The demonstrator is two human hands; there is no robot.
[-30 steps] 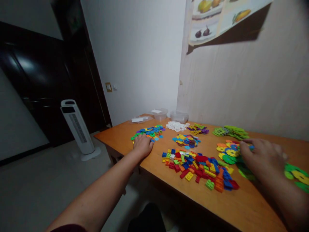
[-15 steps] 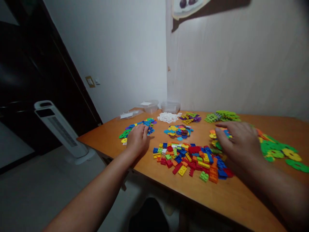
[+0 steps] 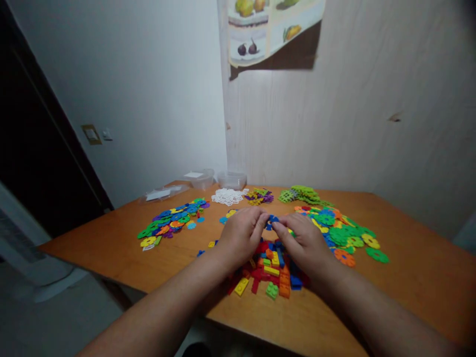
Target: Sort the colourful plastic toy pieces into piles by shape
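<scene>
A blue notched plastic disc (image 3: pixel 272 219) is held up between my hands, above a heap of toy building bricks (image 3: pixel 271 270). My left hand (image 3: pixel 241 237) pinches its left side with thumb and fingers. On its right side, my right hand (image 3: pixel 305 240) has a similar closed pinch. Whether one disc or two joined ones are in my fingers, I cannot tell. Beyond my left hand a few yellow and light-blue discs (image 3: pixel 227 216) show, the rest of that pile hidden by the hand. The brick heap is partly covered by both hands and forearms.
Piles of coloured discs lie at left (image 3: pixel 174 220) and right (image 3: pixel 344 230) on the wooden table (image 3: pixel 409 292). Farther back are white pieces (image 3: pixel 227 197), purple and yellow pieces (image 3: pixel 259 196), green pieces (image 3: pixel 303 194) and clear plastic tubs (image 3: pixel 232 180) by the wall.
My left hand has come away from the left disc pile and my right hand from the right one. They meet over the bricks with the blue disc between them. The view has turned right.
</scene>
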